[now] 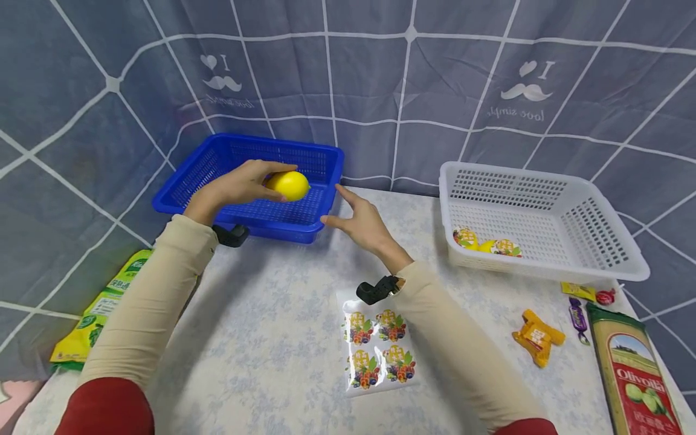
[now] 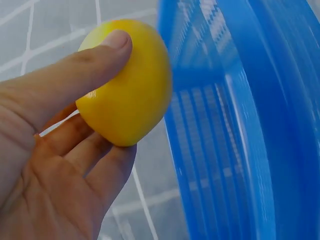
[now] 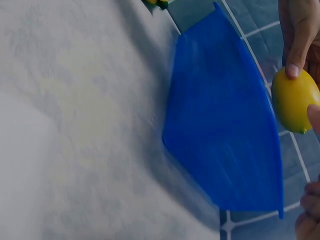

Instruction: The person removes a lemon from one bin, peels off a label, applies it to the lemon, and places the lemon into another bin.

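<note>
A yellow lemon (image 1: 292, 186) is held over the blue basket (image 1: 266, 231) by my left hand (image 1: 236, 186). In the left wrist view the thumb presses one side of the lemon (image 2: 135, 95) while the fingers support it from below. My right hand (image 1: 365, 225) is beside the basket's right rim, thumb and forefinger spread, holding nothing. Whether its fingertips touch the rim I cannot tell. The right wrist view shows the basket's outer wall (image 3: 220, 115) and the lemon (image 3: 295, 100) beyond it. A sheet of fruit stickers (image 1: 375, 347) lies below my right hand.
At the right stands a white basket (image 1: 549, 273) holding yellow lemons (image 1: 486, 246) with fruit stickers on them. Nearby are an orange wrapped candy (image 1: 538, 337), a purple candy (image 1: 578, 317), a red candy (image 1: 605, 296) and an Olivoilà packet (image 1: 633, 374). A yellow-green packet (image 1: 103, 308) lies at the left.
</note>
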